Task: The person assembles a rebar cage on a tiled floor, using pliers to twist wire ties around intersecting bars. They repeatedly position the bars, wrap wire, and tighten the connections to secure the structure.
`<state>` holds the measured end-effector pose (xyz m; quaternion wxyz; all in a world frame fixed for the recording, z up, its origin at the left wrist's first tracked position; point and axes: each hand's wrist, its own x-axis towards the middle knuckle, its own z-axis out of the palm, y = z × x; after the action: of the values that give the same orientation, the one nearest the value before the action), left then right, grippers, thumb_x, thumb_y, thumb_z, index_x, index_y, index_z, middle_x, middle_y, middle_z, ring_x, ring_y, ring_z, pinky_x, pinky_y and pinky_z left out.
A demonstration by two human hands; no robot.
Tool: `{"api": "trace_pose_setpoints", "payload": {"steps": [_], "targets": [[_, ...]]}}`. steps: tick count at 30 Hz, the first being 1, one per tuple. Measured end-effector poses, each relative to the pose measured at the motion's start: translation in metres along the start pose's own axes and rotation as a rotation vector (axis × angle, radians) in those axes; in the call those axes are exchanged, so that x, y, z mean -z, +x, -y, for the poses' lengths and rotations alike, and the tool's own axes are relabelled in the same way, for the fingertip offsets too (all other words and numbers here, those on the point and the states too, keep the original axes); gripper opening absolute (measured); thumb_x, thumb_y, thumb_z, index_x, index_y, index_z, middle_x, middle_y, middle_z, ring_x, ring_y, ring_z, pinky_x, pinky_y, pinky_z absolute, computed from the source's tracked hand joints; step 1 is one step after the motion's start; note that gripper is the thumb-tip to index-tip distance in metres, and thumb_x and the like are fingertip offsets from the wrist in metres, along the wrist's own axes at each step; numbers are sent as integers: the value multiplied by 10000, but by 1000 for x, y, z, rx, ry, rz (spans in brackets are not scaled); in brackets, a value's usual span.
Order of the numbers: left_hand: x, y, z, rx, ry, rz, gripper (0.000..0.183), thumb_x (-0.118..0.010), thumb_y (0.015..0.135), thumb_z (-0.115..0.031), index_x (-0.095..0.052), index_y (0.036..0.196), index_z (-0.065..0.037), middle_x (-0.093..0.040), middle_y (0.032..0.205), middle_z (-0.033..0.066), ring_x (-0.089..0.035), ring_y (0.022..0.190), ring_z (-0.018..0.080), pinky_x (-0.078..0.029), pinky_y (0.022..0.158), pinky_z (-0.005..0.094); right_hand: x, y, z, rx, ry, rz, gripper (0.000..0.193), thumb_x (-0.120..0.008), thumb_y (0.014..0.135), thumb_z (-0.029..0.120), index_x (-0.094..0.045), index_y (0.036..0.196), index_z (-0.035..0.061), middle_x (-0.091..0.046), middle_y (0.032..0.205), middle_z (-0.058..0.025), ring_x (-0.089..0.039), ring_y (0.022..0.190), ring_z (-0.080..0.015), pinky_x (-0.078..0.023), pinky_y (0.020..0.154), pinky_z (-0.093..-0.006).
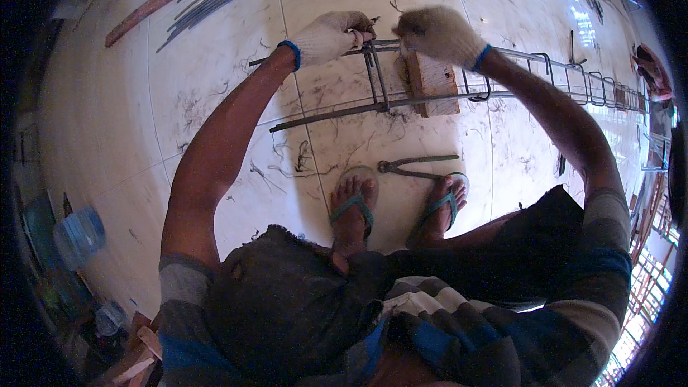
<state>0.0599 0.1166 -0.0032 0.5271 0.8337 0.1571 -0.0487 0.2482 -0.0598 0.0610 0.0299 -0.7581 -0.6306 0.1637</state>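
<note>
Across the pale tiled floor [129,136], just beyond the wearer's sandalled feet, lay the long steel cage [337,115], and both gloved hands were at its near end! The left hand [330,37] had its fingertips pinched together on the upper bar, at the top corner of the nearest ring [380,77]. The right hand [438,32], a blur of curled fingers above the same bar, kept its secret: whether it gripped anything, nobody could tell.

As for the score, the far stretch to the right looked largely done, its rings [588,86] spaced along the bars; this left-hand corner seemed the unfinished part, though the ties were too small to judge.

And the cage itself? Dark, slender, its bar ends jutting bare past that last ring, propped on a wood block [430,75] (with pincers [394,166] lying idle by the toes).
</note>
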Motion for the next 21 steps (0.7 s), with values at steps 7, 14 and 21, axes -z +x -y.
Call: {"api": "trace_pose_setpoints", "payload": {"steps": [7,14,21], "targets": [[-3,3,-4,9,-11,14,330,-544,1012,-113,-653,1297,14,-741,1096,85,-659,979,142,-537,831,299,-69,-36,4,-16,100,33,383,-630,962,237,-683,1269,14,-748,1015,-209,-725,938,-397,-570,837,-485],[0,1,-8,25,11,32,343,-486,1025,-54,-634,1323,28,-734,1152,54,-646,1024,120,-524,868,254,-68,-30,24,8,499,-41,339,-661,928,207,-699,1226,51,-741,1041,-212,-721,976,-386,-573,851,-468],[-3,-1,-10,137,74,-74,350,-588,1018,-196,-698,1274,15,-762,1130,100,-685,1014,149,-538,895,290,-57,-44,31,87,100,-161,244,-691,904,251,-712,1100,108,-747,1005,-206,-727,941,-376,-572,812,-513]]}}
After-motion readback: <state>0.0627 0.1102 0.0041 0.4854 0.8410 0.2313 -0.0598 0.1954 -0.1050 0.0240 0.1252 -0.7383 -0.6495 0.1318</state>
